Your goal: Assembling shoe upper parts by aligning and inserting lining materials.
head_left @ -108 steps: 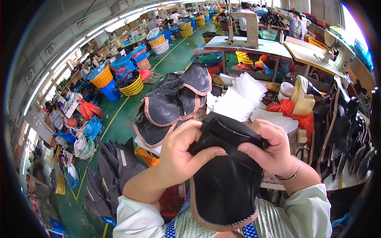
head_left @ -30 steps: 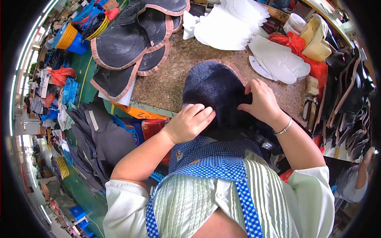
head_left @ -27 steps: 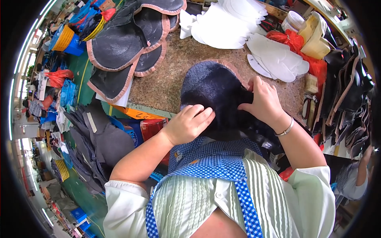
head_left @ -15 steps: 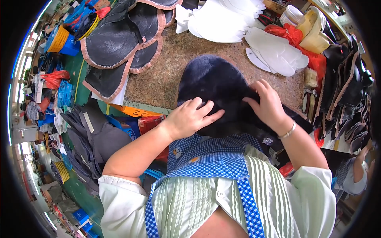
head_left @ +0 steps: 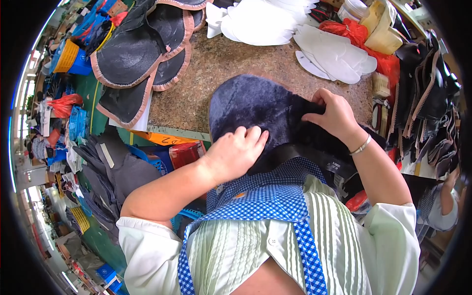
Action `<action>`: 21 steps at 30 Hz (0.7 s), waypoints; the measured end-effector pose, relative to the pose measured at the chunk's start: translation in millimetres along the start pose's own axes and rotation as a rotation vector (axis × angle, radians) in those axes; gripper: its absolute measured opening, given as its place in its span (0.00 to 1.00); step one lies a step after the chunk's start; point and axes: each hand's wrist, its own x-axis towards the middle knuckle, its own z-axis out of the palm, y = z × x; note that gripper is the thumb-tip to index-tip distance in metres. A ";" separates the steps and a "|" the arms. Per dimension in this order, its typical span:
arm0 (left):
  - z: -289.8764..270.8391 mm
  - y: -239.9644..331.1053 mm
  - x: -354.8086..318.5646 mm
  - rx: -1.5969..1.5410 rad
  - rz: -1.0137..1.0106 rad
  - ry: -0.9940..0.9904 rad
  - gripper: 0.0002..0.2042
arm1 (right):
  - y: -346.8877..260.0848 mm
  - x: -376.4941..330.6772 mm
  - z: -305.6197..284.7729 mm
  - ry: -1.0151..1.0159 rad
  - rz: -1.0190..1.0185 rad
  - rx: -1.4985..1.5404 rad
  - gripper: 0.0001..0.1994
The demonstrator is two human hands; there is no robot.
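Note:
A rounded, dark blue plush piece (head_left: 250,101) lies at the table's near edge and hangs over it toward my apron. Along its lower side runs a smooth black band with a small printed patch (head_left: 334,165). My left hand (head_left: 237,153) is closed on the near left part of the plush, its fingers curled into the pile. At the right side my right hand (head_left: 334,115) pinches a fold of the same piece between thumb and fingers. The underside of the piece is hidden.
Black leather-like pieces with pink-brown edges (head_left: 125,59) overlap at the table's (head_left: 206,59) left. White cut sheets (head_left: 337,54) lie across the back. Beyond them are a red plastic bag (head_left: 346,32) and a cream container (head_left: 381,29). More black pieces (head_left: 418,98) hang at right.
My left hand's fingers, spread before, have curled onto the plush. My right hand has closed into a pinch at its side. The black band and printed patch show more now.

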 end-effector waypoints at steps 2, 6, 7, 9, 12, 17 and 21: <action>-3.2 10.0 -1.0 0.022 -0.030 -0.027 0.24 | 5.1 2.2 1.4 -0.008 0.009 0.029 0.23; -6.7 13.2 1.1 -0.021 -0.112 -0.084 0.24 | 5.7 -3.3 9.6 0.054 -0.053 -0.008 0.18; -5.6 12.7 -0.4 -0.018 -0.119 -0.080 0.24 | 3.6 -7.4 11.7 0.100 -0.054 -0.009 0.16; 0.2 10.2 -4.4 -0.124 -0.173 -0.019 0.27 | -9.5 -15.9 14.0 0.168 -0.065 -0.122 0.13; 11.0 -5.2 -12.3 -0.171 -0.122 0.147 0.31 | -36.4 -24.0 19.4 0.284 -0.516 -0.495 0.18; 16.2 -10.3 -18.1 -0.404 -0.202 0.242 0.30 | -44.4 -7.0 24.1 0.005 -0.973 -0.666 0.27; 18.3 -3.3 -29.5 -0.353 -0.332 0.445 0.26 | -67.6 2.5 36.3 0.015 -0.893 -0.611 0.29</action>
